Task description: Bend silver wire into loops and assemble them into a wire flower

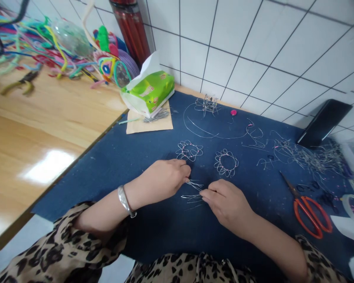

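My left hand (172, 175) is closed, pinching a small bundle of thin wires (196, 184) whose ends point right. Facing it, my right hand (225, 202) pinches another bundle of thin wires (190, 197), with the ends fanning out to the left. The two bundles sit close together above the dark blue mat (165, 232). Just beyond my left hand lies a flower-shaped wire ring (189, 151) with small pink beads. A second looped wire ring (226, 162) is on the mat beyond my right hand.
Orange-handled scissors (311, 216) lie at right, near a tangle of wire (315, 157) and a propped black phone (324, 122). A green tissue pack (153, 92) stands at the back. Pliers (22, 83) and colourful pipe cleaners (67, 65) occupy the wooden table at left.
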A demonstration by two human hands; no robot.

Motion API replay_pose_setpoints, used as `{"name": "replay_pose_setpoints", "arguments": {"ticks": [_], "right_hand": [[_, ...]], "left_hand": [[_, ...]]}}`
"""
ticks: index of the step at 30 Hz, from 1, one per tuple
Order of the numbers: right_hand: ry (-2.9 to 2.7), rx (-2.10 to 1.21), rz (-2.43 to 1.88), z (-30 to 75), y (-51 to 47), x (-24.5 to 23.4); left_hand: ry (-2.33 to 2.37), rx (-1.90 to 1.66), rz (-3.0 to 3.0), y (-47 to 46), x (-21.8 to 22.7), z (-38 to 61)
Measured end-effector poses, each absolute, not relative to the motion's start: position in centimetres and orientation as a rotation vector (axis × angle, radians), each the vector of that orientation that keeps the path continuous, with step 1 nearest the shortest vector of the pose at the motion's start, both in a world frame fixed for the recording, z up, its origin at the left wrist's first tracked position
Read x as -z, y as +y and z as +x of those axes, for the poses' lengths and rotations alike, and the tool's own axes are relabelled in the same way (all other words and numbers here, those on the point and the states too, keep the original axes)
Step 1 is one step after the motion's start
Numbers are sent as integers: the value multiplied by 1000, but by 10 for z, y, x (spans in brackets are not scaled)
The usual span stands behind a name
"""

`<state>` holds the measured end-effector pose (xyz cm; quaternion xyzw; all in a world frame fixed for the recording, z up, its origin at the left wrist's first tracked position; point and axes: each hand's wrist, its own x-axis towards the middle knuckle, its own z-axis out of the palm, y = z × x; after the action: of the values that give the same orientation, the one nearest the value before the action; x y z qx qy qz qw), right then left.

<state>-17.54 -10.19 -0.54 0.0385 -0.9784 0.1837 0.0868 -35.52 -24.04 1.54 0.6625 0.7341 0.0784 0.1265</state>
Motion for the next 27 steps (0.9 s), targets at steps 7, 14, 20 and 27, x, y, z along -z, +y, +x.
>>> {"name": "replay_pose_setpoints", "arguments": {"ticks": [7,14,20,27], "right_hand": [[-2965,-483,163,-174,-104,9],[-2971,-451,137,-175,-101,9],[-2968,-458,138,-175,-99,9],[-2979,-446,152,-175,-98,9]], "left_hand": [[2133,-222,1917,-240,-16,-355],[2130,-215,1909,-240,-16,-355],[2133,-213,1925,-241,-15,-355],[2131,-200,1912,-241,-15,-355]]}}
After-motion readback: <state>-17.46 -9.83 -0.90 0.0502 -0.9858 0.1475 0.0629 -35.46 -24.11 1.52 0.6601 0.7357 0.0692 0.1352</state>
